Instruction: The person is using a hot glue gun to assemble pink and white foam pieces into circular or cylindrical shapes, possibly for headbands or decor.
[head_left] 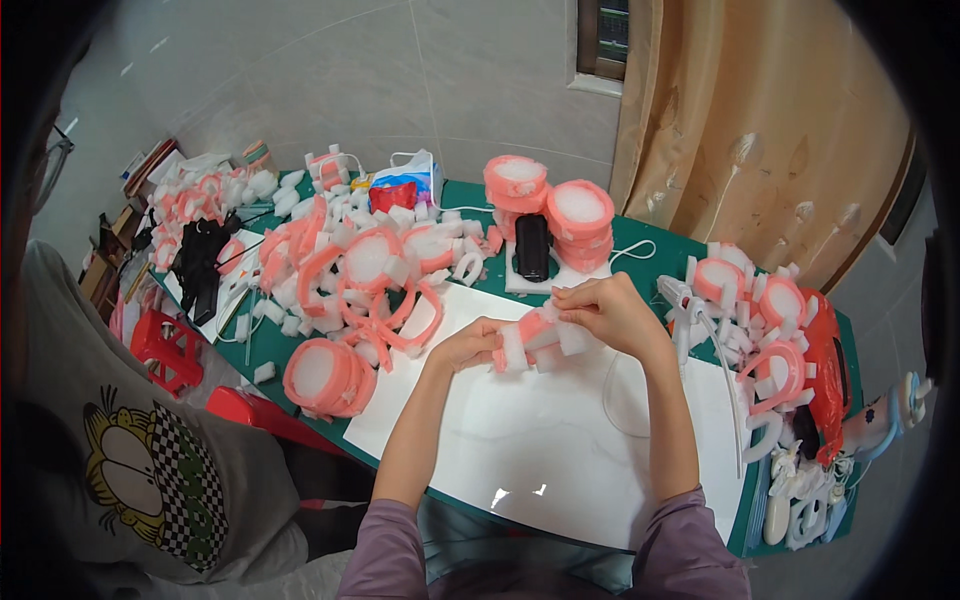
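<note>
Above the white board (560, 470), a pink and white foam piece (535, 338) hangs between my hands. It looks like a pink band with white foam blocks attached. My left hand (470, 346) grips its left end, thumb and fingers closed. Its upper right end is pinched in the fingers of my right hand (612, 312); whether they also hold a small separate bit is hidden. Right of that hand lies a white glue gun (678, 298) with a cord. Beyond my hands, a black phone-like device (532, 248) leans near stacked pink-rimmed foam discs (580, 215).
Loose pink rings and white foam blocks (370, 265) crowd the green table (655, 262) at left and back. More foam pieces (765, 300) lie at right, beside a red bag (825, 380). At left stand another person (170, 450) and a red stool (168, 345).
</note>
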